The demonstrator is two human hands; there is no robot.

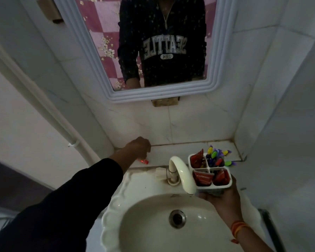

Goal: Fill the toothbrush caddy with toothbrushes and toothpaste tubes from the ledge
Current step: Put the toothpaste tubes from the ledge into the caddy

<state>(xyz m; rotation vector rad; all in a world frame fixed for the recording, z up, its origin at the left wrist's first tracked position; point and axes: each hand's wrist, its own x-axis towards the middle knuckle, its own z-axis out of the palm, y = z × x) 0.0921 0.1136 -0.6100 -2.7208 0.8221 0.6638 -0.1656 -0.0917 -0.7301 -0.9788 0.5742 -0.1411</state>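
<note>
caddy 4 cells, 3 with red tubes | right hand fingers cup it | left hand fingers pinch toothpaste tube

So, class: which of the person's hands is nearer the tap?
Right. The right hand holds the caddy just beside the tap; the left hand is farther off on the ledge.
</note>
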